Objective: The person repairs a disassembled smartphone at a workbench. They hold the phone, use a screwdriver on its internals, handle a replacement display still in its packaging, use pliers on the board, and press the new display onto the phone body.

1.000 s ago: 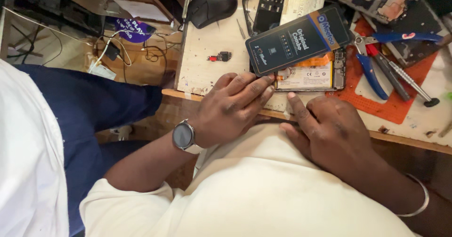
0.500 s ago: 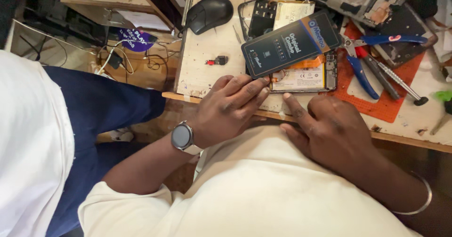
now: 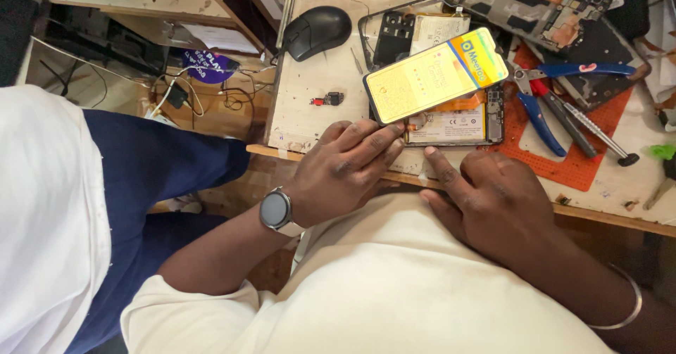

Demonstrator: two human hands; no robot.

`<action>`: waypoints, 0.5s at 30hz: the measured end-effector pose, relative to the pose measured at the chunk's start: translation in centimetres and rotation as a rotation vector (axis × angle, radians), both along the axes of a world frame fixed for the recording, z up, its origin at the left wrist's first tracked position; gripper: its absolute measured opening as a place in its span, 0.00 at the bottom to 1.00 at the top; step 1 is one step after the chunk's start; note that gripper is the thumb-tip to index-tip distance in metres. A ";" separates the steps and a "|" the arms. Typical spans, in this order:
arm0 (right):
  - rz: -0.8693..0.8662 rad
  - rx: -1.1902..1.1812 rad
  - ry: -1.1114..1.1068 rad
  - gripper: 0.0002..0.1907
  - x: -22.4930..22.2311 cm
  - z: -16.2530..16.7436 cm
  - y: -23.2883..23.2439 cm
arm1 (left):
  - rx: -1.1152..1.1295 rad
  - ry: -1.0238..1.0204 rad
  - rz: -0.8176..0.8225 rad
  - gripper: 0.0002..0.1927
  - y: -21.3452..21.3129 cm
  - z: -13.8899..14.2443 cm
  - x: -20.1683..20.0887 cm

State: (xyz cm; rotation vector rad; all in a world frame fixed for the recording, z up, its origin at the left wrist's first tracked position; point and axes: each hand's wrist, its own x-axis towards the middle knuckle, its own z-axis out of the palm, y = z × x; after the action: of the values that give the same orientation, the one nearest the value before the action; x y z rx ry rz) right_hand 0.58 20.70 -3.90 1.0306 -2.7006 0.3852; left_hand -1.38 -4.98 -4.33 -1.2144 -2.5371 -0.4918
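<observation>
Left hand (image 3: 341, 167) flat, fingertips pinning the lit phone screen (image 3: 435, 74) raised over the opened phone body (image 3: 458, 122) at the workbench edge (image 3: 317, 155); right hand (image 3: 493, 203) loosely open, forefinger beside the body; risk: slipping fingers may strain the screen's connection.

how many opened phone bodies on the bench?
2: one opened phone beneath the lit screen by the left hand; another opened phone at the top edge. More may be hidden.

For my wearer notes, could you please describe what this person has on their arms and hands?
The left hand is bare, with a round dark-faced smartwatch on a pale strap at the wrist. The right hand is bare too, with a thin silver bangle around the forearm. Cream short sleeves end above the elbow.
</observation>
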 end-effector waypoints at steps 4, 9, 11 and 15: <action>-0.002 -0.007 -0.049 0.27 0.1 0.2 0.1 | -0.015 0.022 0.001 0.25 0.0 -0.1 0.0; 0.069 -0.086 -0.024 0.34 -2.1 2.3 0.8 | -0.005 0.074 0.007 0.24 -0.3 0.0 0.1; 0.101 -0.041 0.009 0.42 -4.9 2.9 0.9 | -0.013 0.089 0.014 0.25 -0.3 0.1 0.3; 0.285 0.044 -0.013 0.47 -10.6 2.7 -0.4 | -0.004 0.104 0.009 0.25 -0.1 0.3 0.3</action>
State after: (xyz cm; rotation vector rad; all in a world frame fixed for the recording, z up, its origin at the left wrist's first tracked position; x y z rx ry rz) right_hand -10.03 20.31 -1.15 1.4365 -2.5872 0.3830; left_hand -1.10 -5.07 -4.04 -1.1970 -2.4565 -0.4103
